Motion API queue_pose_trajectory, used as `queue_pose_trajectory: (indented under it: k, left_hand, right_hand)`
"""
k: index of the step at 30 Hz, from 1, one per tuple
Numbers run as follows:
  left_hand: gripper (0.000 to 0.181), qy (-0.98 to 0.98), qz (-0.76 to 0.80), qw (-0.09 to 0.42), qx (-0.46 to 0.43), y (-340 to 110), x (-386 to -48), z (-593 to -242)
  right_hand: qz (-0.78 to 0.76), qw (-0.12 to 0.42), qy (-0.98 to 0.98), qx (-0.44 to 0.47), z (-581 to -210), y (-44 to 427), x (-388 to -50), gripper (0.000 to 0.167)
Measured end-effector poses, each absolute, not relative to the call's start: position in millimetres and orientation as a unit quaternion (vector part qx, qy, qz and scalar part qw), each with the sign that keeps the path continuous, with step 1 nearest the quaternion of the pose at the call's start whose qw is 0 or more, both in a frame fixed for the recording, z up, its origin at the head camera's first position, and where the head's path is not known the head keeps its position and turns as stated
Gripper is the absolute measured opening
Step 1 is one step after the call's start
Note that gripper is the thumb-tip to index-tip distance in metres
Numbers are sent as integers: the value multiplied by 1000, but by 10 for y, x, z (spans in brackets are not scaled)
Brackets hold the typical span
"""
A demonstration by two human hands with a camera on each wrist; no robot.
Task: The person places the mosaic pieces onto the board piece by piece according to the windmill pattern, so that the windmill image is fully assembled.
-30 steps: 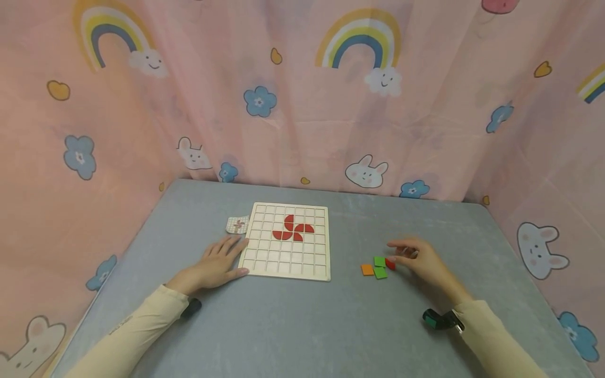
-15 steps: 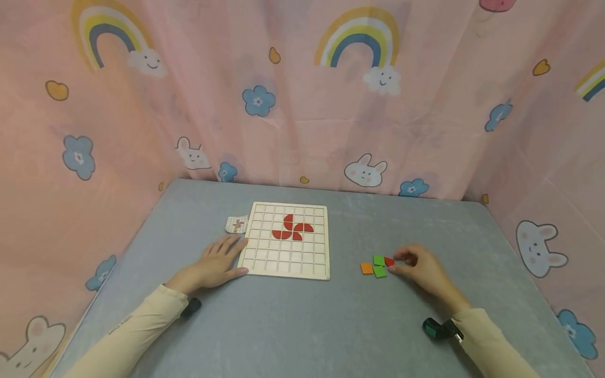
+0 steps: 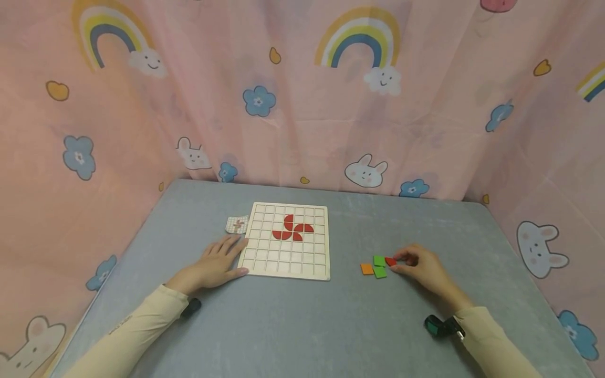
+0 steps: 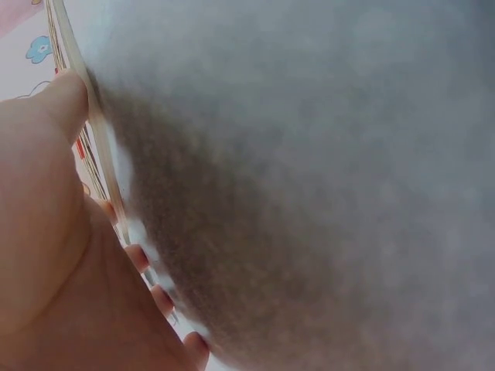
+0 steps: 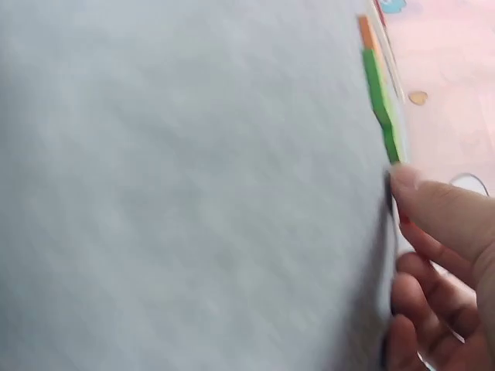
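Observation:
My left hand (image 3: 215,266) lies with fingers spread at the left edge of a cream grid board (image 3: 269,268); thumb and index fingertip touch its rim. Red pieces (image 3: 283,234) with curved sides form a pinwheel in the board's cells. Over on the right, my right hand (image 3: 423,268) pinches a red tile (image 3: 390,261) between thumb and index finger, low at the table; the fingers hide part of it. Right beside that tile lie two green square tiles (image 3: 379,272) and an orange square tile (image 3: 367,269). The right wrist view shows the green tiles (image 5: 379,100) edge-on, just beyond the thumb.
A small card (image 3: 237,224) printed with a red pinwheel on a grid lies against the board's upper left side. Everything rests on a grey table (image 3: 302,325). Pink patterned curtains (image 3: 302,131) stand along its back and sides.
My right hand has drawn its fingers in and closed thumb and index finger on the red tile, which has shifted very slightly. My left hand and the board stay in place.

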State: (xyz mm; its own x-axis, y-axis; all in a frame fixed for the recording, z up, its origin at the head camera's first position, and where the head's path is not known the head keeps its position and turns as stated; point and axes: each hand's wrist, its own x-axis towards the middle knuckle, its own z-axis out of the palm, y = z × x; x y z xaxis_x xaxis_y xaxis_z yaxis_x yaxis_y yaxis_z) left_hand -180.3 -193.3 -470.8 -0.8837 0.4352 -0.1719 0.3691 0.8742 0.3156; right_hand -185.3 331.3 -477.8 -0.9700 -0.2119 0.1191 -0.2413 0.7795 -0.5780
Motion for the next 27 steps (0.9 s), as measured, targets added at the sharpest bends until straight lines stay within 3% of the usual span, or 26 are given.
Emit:
queue_pose_trajectory:
  k: [14,20,27]
  left_hand:
    - [79,959,145,127,207,-1922,-1803,-4720]
    - [78,959,146,121,211,-1921,-1789,-4711]
    - [79,958,154,110,216,-1938,-1788,-4734]
  right_hand:
    - [309,-18,-930,196,-4737,3527,-1951,25]
    - [301,-5,-944,132,-4704,3453,-1879,36]
    - [279,49,-958,52,-4776,3255,-1779,35]
